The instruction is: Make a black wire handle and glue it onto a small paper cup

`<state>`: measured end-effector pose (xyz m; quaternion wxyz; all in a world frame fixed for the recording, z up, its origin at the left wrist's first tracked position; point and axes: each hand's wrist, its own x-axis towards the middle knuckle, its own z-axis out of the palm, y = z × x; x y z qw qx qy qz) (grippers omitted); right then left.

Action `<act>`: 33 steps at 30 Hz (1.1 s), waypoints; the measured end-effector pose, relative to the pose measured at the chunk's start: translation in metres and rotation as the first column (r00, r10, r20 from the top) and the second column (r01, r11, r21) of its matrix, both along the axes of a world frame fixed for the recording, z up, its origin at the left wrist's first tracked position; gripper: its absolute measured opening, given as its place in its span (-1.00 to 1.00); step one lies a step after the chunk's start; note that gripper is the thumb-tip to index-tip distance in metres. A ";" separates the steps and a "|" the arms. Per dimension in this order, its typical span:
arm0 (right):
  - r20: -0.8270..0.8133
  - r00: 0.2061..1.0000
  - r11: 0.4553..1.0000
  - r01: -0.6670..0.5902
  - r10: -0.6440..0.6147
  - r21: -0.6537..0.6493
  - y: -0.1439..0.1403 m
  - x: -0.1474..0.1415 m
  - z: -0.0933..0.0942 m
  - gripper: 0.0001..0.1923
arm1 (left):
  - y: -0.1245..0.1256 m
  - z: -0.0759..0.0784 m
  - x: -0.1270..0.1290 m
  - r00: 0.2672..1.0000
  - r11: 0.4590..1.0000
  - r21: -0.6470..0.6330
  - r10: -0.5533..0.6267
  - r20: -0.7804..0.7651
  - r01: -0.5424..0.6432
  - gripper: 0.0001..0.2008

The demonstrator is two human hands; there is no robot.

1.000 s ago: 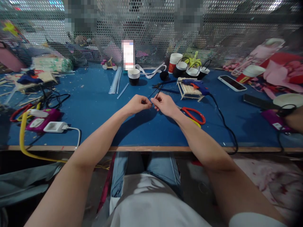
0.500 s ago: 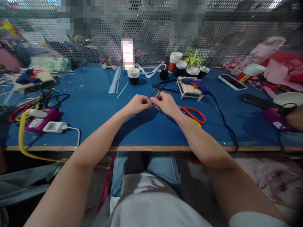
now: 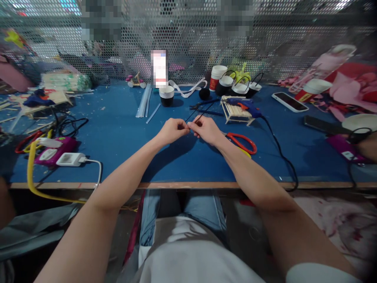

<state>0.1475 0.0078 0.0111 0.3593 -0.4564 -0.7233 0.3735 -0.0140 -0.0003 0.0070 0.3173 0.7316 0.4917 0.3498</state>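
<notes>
Both hands pinch what looks like thin black wire between them

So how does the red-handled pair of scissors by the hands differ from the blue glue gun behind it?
The scissors lie flat on the blue table, right beside the right hand; the glue gun rests raised on a small wooden stick rack, farther back. The scissors have no cable; the glue gun trails a black cord over the table edge. Neither is held: both hands pinch a thin black strip.
</notes>
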 end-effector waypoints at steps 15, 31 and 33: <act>-0.055 0.998 1.000 -0.002 0.003 0.003 0.002 0.002 -0.003 -0.63 | -0.003 0.002 0.002 0.999 0.998 0.064 0.014 -0.053 -0.010 -0.86; -0.010 0.999 0.999 0.033 -0.033 -0.018 0.001 0.002 0.002 -0.74 | -0.001 0.002 0.001 0.990 0.996 -0.082 -0.035 0.137 0.047 -0.82; 0.002 0.999 0.999 0.042 -0.042 -0.011 0.000 0.002 0.003 -0.74 | -0.001 0.001 0.001 0.991 0.996 -0.079 -0.032 0.130 0.043 -0.82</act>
